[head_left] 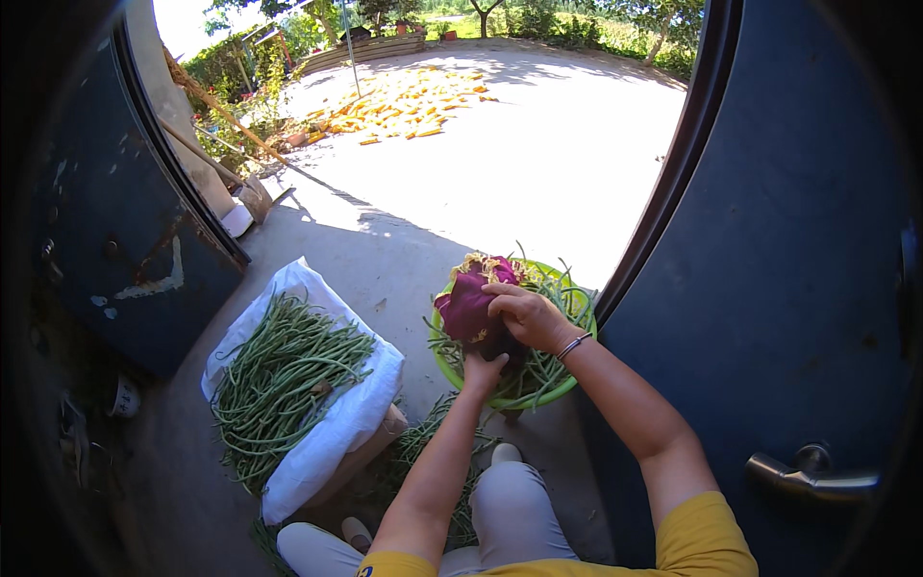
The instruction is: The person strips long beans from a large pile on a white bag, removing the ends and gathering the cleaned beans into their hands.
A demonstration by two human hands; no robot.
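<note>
Over a green basin point(555, 392) of long green beans point(556, 287), both my hands are at a purple cloth-like piece point(468, 306) with frilly yellow edging. My left hand point(484, 372) grips it from below, its fingers partly hidden in shadow. From the right, my right hand point(527, 315) pinches its upper side, fingers bent and pressed to it. What the purple piece exactly is, I cannot make out. Left of the basin, a white woven sack point(370, 399) lies folded open under a big heap of long beans point(284, 375).
More beans point(423, 447) lie on the floor between sack and basin, near my feet. A dark metal door point(750, 260) with a lever handle point(812, 473) stands close on my right, another door leaf point(144, 231) on the left. Outside, corn cobs point(399, 108) are spread on concrete.
</note>
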